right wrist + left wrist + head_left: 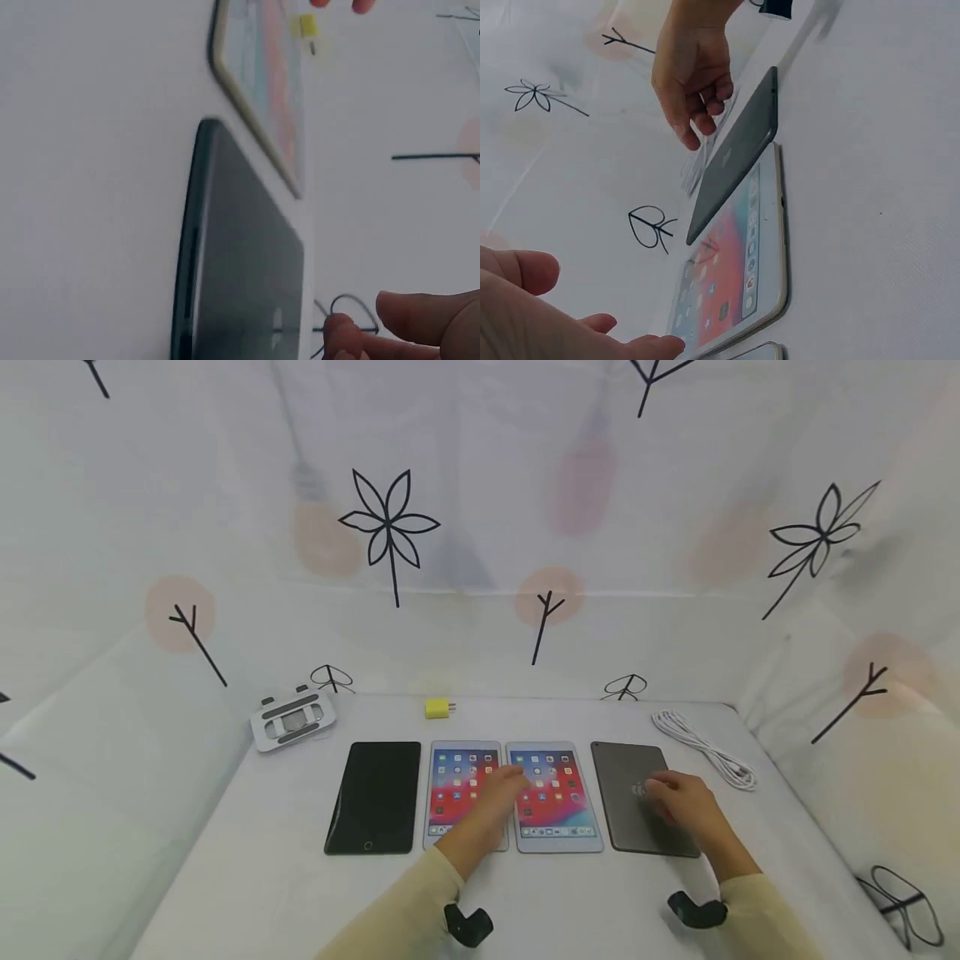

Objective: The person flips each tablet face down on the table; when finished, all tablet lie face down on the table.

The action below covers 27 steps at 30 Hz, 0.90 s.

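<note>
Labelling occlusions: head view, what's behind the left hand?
Behind the left hand: the second tablet from left, lit, and left edge of the third tablet. Screen areas it covers can't be seen.

Two white tablets lie flat before you, side by side: the left one (457, 789) and the right one (557, 797), screens lit red and blue. Just right, your dark gray tablet (628, 806) lies back up.

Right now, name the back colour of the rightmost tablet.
Dark grey on the rightmost tablet, clearest in the head view.
</note>
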Each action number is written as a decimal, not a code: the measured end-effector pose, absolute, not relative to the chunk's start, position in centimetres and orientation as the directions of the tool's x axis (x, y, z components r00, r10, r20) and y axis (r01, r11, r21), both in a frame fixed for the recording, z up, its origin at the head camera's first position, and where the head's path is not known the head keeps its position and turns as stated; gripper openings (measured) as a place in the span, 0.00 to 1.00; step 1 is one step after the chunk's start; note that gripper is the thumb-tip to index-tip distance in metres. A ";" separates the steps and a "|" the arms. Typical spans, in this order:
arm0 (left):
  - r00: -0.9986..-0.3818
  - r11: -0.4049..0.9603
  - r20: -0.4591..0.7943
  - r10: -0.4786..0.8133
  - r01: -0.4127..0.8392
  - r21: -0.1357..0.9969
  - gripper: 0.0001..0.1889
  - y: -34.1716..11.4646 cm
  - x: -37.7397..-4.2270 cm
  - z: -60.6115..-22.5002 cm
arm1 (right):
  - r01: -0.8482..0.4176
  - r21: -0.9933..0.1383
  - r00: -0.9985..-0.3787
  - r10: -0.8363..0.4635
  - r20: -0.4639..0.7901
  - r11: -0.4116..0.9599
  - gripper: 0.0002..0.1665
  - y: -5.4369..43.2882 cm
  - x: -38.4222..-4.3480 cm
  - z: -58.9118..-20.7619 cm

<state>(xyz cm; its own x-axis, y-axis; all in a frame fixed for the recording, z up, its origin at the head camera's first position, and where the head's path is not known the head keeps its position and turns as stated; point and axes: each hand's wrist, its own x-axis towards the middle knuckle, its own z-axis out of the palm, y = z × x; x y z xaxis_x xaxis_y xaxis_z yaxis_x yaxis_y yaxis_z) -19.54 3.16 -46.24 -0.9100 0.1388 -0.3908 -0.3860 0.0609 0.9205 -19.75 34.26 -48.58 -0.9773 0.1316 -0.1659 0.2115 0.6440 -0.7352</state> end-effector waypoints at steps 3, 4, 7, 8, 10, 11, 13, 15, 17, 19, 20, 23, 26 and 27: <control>-0.901 0.016 -0.408 0.146 -0.410 0.912 0.30 2.6 -19.9 -46.2 | 0.167 -0.799 -0.985 0.062 -0.161 0.577 0.31 32.5 -20.1 -48.5; -0.899 0.008 -0.413 0.148 -0.416 0.909 0.30 2.5 -19.9 -46.3 | 0.160 -0.814 -0.986 0.044 -0.164 0.559 0.32 32.0 -20.2 -48.5; -0.892 -0.010 -0.419 0.170 -0.426 0.904 0.32 2.3 -19.9 -46.4 | 0.176 -0.846 -0.980 0.010 -0.198 0.504 0.35 30.6 -20.7 -48.7; -0.890 -0.009 -0.420 0.175 -0.428 0.904 0.32 2.3 -19.8 -46.5 | 0.189 -0.851 -0.977 0.006 -0.214 0.489 0.35 30.3 -20.9 -48.7; -0.886 -0.009 -0.425 0.186 -0.434 0.901 0.33 2.3 -19.6 -46.6 | 0.219 -0.857 -0.970 0.008 -0.243 0.467 0.36 29.6 -21.2 -48.9; -0.884 -0.008 -0.425 0.192 -0.435 0.900 0.33 2.2 -19.5 -46.7 | 0.231 -0.858 -0.967 0.008 -0.256 0.460 0.36 29.4 -21.3 -48.9; -0.885 -0.004 -0.422 0.196 -0.431 0.902 0.33 2.2 -19.3 -46.8 | 0.244 -0.860 -0.963 0.005 -0.270 0.447 0.36 28.9 -21.5 -48.9; -0.889 0.006 -0.415 0.196 -0.422 0.907 0.33 2.3 -19.2 -46.9 | 0.249 -0.863 -0.961 0.000 -0.277 0.440 0.36 28.6 -21.6 -48.8; -0.891 0.016 -0.413 0.189 -0.418 0.908 0.33 2.3 -19.1 -47.0 | 0.255 -0.867 -0.958 -0.011 -0.287 0.428 0.37 28.3 -21.6 -48.8; -0.892 0.030 -0.413 0.183 -0.415 0.909 0.33 2.4 -19.1 -47.1 | 0.261 -0.870 -0.955 -0.022 -0.297 0.417 0.38 27.9 -21.6 -48.8; -0.892 0.037 -0.415 0.179 -0.416 0.909 0.32 2.4 -19.1 -47.1 | 0.265 -0.871 -0.953 -0.028 -0.303 0.414 0.38 27.8 -21.6 -48.9; -0.891 0.040 -0.416 0.179 -0.416 0.908 0.32 2.5 -19.2 -47.3 | 0.280 -0.870 -0.946 -0.037 -0.321 0.407 0.39 27.3 -21.6 -49.0; -0.893 0.033 -0.404 0.196 -0.406 0.913 0.33 2.5 -19.2 -47.4 | 0.289 -0.866 -0.942 -0.039 -0.333 0.409 0.39 27.0 -21.7 -49.0; -0.894 0.032 -0.401 0.202 -0.403 0.915 0.33 2.5 -19.2 -47.5 | 0.293 -0.864 -0.941 -0.039 -0.337 0.409 0.39 27.0 -21.7 -49.0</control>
<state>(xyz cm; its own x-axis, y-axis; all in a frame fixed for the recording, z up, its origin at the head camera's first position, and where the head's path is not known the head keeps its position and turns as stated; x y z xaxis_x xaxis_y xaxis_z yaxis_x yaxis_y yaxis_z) -19.19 2.52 -47.47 -0.8936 0.2019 -0.4009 -0.4032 0.0316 0.9146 -21.69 26.95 -49.04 -0.9405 -0.0391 -0.3375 0.2930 0.4094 -0.8640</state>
